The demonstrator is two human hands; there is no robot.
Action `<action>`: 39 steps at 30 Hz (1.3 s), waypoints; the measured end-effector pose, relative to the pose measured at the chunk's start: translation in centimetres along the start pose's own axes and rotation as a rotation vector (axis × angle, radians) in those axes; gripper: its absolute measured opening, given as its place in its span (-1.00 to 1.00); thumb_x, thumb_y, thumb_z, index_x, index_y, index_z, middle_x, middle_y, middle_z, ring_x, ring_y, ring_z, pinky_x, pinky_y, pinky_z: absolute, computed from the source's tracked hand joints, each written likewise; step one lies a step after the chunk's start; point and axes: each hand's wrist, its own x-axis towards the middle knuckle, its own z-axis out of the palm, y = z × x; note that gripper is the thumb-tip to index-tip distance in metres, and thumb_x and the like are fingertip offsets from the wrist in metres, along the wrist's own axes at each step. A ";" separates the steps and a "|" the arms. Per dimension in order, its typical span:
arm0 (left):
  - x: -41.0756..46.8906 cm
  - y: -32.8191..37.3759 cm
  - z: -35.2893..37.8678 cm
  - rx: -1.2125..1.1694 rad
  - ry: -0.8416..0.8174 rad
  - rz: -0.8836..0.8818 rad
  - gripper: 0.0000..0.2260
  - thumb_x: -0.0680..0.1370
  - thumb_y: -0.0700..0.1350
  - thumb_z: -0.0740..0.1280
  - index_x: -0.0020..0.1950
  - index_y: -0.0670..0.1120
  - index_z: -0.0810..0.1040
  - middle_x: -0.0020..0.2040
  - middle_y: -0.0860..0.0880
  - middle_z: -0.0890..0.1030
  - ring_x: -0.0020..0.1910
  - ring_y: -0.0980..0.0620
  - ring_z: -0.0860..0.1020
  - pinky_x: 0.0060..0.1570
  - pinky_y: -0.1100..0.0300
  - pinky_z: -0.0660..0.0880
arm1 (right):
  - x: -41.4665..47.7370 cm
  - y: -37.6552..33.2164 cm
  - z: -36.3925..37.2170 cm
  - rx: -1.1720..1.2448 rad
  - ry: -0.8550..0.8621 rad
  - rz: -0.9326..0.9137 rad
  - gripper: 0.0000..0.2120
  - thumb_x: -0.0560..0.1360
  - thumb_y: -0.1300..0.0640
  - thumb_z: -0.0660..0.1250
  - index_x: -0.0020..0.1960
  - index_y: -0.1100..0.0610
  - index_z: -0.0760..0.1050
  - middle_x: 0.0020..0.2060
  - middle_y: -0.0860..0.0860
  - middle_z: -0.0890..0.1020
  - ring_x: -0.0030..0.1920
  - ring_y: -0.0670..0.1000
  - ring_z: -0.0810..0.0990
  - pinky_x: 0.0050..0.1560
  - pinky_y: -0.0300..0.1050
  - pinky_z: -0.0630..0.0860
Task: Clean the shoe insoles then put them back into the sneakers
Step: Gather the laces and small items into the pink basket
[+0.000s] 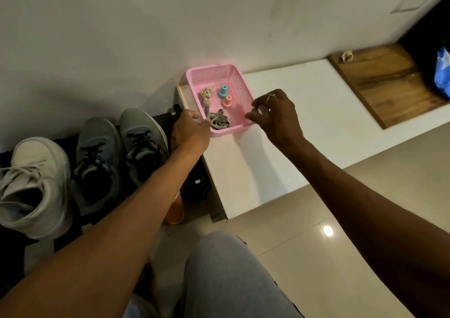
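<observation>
We see three sneakers on a dark rack at left: one white sneaker (pixel 31 183) and two grey sneakers (pixel 121 152) with black laces. Insoles are not distinguishable. Our left hand (pixel 190 130) grips the near corner of the pink basket (pixel 220 98). Our right hand (pixel 277 118) hovers beside its right wall, fingers curled, holding nothing visible.

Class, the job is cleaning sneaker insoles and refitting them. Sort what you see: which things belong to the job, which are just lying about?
Belongs to the job:
grey sneakers
white sneaker

Just lying about:
pink basket
teal spool
orange spool
blue bag
wooden board
</observation>
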 end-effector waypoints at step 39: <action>0.3 -0.6 -0.4 0.045 -0.002 0.008 -0.81 0.61 0.00 0.36 0.20 0.05 0.46 0.17 0.04 0.56 -0.02 0.07 0.55 -0.34 0.31 0.34 | 4.7 -3.5 4.9 -0.260 -0.357 0.186 -0.57 0.49 0.22 0.49 0.30 0.26 0.47 0.17 0.19 0.62 0.06 0.17 0.62 -0.13 -0.13 0.45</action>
